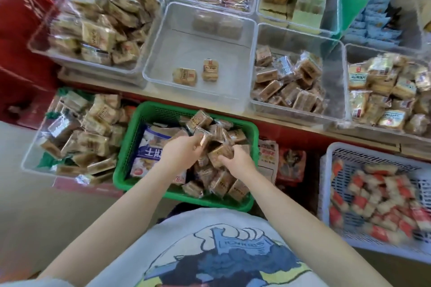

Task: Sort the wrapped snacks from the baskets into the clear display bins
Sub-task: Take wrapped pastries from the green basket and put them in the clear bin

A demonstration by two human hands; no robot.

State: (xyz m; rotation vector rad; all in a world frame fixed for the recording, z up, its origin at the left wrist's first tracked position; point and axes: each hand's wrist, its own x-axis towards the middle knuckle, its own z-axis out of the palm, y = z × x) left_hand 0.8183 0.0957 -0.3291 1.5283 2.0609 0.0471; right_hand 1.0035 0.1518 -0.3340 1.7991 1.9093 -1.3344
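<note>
Both hands work inside the green basket (pixel 186 109), near centre. The left hand (pixel 180 149) and right hand (pixel 238 161) each grip wrapped snacks (pixel 219 150). The packets look light, with slippery, crinkly film; take hold across the flat faces. The target clear bin (pixel 198 37) lies beyond. Print is blurred and unreadable.

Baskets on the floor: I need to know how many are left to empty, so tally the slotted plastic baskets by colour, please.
Green basket: 1, both hands are in it, left hand and right hand gripping wrapped snacks.
Pale lilac basket: 1, holding red-and-white snacks.
Total: 2
</note>
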